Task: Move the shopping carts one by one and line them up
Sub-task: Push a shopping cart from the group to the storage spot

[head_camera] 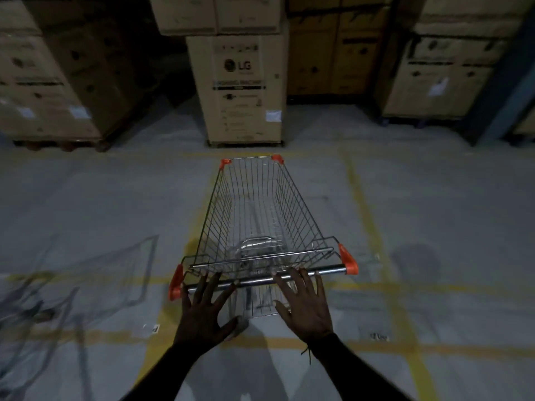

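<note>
A wire shopping cart (260, 209) with orange corner caps stands straight ahead of me on the grey floor, its basket empty. Its metal handle bar (330, 270) runs across just beyond my fingers. My left hand (204, 309) is spread flat with straight fingers over the left part of the bar. My right hand (304, 302) is spread the same way over the middle of the bar. Neither hand curls round the bar; whether the fingertips touch it I cannot tell.
A tall LG cardboard box (243, 88) stands just beyond the cart's front. More stacked boxes (49, 79) and others (440, 73) line the back on pallets. Yellow floor lines (373, 227) cross the concrete. A cart-shaped shadow (86, 282) lies at the left.
</note>
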Available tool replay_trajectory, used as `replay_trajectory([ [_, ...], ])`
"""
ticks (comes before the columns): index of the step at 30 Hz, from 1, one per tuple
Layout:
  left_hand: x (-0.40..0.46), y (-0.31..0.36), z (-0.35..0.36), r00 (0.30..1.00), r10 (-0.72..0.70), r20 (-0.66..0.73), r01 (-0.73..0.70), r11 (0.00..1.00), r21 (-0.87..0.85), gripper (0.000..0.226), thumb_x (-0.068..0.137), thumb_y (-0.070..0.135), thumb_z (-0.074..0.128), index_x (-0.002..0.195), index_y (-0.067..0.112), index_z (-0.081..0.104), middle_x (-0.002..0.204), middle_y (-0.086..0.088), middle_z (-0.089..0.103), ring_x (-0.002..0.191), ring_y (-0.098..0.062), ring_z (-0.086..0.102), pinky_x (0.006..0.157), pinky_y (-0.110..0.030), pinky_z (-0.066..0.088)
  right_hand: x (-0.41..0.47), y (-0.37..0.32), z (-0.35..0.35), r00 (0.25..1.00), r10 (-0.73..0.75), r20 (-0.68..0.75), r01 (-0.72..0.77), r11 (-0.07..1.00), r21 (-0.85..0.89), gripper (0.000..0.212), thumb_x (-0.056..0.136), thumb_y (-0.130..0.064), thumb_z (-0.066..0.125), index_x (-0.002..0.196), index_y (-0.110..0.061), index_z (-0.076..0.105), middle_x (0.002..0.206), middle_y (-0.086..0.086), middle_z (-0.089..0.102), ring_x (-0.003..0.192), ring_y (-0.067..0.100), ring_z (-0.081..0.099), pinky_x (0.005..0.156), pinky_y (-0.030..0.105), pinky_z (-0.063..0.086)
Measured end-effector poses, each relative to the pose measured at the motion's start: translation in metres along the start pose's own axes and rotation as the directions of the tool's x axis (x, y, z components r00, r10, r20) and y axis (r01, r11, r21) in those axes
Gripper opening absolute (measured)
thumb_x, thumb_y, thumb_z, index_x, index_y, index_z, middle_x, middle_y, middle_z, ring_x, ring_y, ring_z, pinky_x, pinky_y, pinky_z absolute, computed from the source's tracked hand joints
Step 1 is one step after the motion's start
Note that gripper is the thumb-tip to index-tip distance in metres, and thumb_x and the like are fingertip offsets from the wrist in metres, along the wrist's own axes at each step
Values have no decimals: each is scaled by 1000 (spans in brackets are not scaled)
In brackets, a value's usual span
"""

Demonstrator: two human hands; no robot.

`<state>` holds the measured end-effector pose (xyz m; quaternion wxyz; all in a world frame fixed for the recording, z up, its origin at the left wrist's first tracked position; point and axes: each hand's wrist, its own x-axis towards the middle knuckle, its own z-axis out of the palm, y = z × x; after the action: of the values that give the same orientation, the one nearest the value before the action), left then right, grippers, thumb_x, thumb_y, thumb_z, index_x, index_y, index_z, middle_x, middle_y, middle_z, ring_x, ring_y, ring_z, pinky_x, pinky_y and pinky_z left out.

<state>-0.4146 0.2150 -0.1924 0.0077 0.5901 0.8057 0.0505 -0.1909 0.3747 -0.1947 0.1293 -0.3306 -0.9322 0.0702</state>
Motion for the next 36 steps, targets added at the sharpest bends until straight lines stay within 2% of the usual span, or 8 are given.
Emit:
replay_trajectory([
  [7, 21, 22, -6, 962, 273, 25, -273, 962, -31, 83, 77, 74, 51, 150, 46, 21, 160, -2, 23, 149, -28, 10, 111, -66, 11, -64, -2, -13, 968, 235, -82, -240, 970, -50, 61, 92, -53, 53, 147, -33, 41, 143, 7, 50, 134, 34, 44, 112, 60, 26],
  [10, 27, 43, -5, 934, 352, 62, -352, 936, -16, 84, 76, 76, 48, 150, 46, 20, 161, -2, 20, 149, -30, 8, 112, -64, 7, -93, -2, -23, 933, 351, -80, -357, 930, -90, 61, 92, -54, 50, 148, -34, 39, 145, 7, 48, 135, 33, 42, 112, 59, 26],
  [18, 26, 127, 6, 812, 578, 80, -572, 816, -88, 86, 73, 71, 57, 149, 46, 23, 156, -6, 33, 146, -36, 18, 112, -69, 3, -185, 10, -39, 783, 612, -110, -621, 775, -112, 64, 93, -52, 51, 151, -35, 31, 154, 6, 37, 144, 30, 30, 115, 59, 19],
  [23, 33, 184, 8, 705, 703, 89, -696, 711, -99, 86, 72, 68, 62, 148, 43, 30, 153, -5, 37, 147, -36, 19, 112, -69, 6, -233, 19, -50, 652, 751, -105, -756, 634, -159, 72, 93, -59, 42, 155, -34, 16, 162, 8, 16, 150, 31, 13, 115, 60, 16],
  [28, 37, 247, 11, 601, 792, 103, -794, 607, -38, 86, 75, 65, 58, 150, 34, 31, 159, -7, 24, 147, -38, 14, 112, -69, 7, -269, 44, -61, 545, 835, -82, -830, 523, -192, 78, 93, -71, 30, 156, -29, 14, 163, 12, 10, 150, 35, 8, 114, 62, 13],
  [31, 30, 295, 19, 596, 795, 114, -788, 606, -105, 91, 75, 62, 58, 153, 33, 21, 163, -4, 12, 149, -36, 9, 112, -63, 14, -294, 68, -70, 524, 845, -103, -844, 500, -192, 79, 92, -72, 32, 156, -28, 16, 163, 11, 9, 149, 37, 12, 114, 61, 12],
  [33, 32, 326, 23, 575, 810, 111, -803, 585, -113, 94, 74, 62, 59, 153, 32, 19, 162, -5, 15, 148, -37, 10, 112, -61, 14, -309, 85, -74, 504, 853, -134, -859, 480, -179, 78, 92, -71, 35, 156, -29, 17, 164, 10, 9, 149, 35, 12, 114, 61, 13],
  [36, 45, 369, 24, 500, 857, 128, -857, 510, -69, 95, 71, 66, 61, 153, 32, 23, 157, -9, 30, 144, -38, 21, 109, -65, 16, -332, 111, -79, 456, 874, -167, -888, 435, -148, 77, 92, -72, 33, 155, -31, 17, 163, 9, 12, 149, 34, 12, 113, 62, 16],
])
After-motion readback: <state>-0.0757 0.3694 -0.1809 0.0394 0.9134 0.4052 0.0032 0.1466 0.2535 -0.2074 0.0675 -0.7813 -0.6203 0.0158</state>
